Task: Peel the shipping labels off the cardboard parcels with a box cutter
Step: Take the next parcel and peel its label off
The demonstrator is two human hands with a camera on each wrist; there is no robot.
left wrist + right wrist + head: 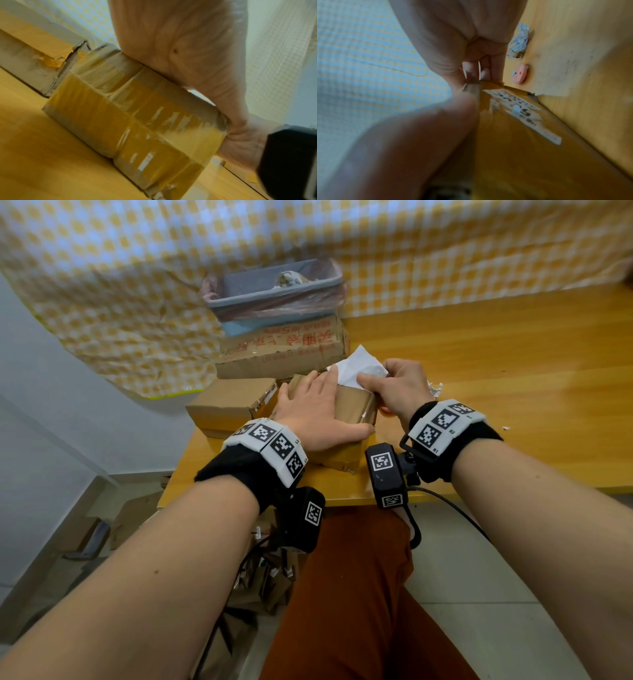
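1. The taped parcel (352, 405) sits on the wooden table (496, 364), near its front edge, wrapped in yellowish tape.
2. The left hand (315, 412) lies flat on top of the parcel, fingers straight and spread, pressing it down.
3. The right hand (397, 388), at the parcel's far right corner, pinches the white label (359, 368) between thumb and fingers; the label stands lifted off the parcel's top.
4. A torn strip of label (522, 109) with print clings to the parcel's side.
5. A small pink round thing (519, 74) lies on the table just beyond the parcel, with a crumpled scrap (518, 43) farther on.
6. Left of the parcel sits a smaller box (229, 405); behind it a big box (284, 350) with red print.
7. On the big box stands a blue bin (274, 292), lined with a pinkish bag, with crumpled paper (289, 279) inside.
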